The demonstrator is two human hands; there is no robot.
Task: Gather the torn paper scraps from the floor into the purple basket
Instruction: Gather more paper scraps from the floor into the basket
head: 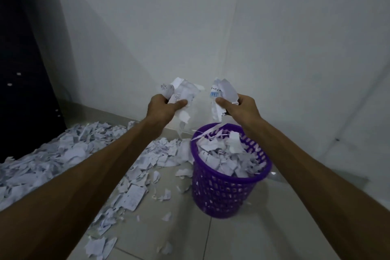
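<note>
A purple slotted basket (223,194) stands on the tiled floor, heaped above its rim with torn white paper (223,156). My left hand (162,107) grips a crumpled bunch of paper scraps (183,88), held up above and left of the basket. My right hand (240,107) grips another bunch of scraps (223,91) above the basket's far rim. A wide pile of torn scraps (63,154) covers the floor to the left of the basket.
White walls meet in a corner right behind the basket. A dark cabinet or doorway (23,59) stands at the far left. Bare floor tiles (242,238) lie in front of and right of the basket, with loose scraps (99,245) near the front.
</note>
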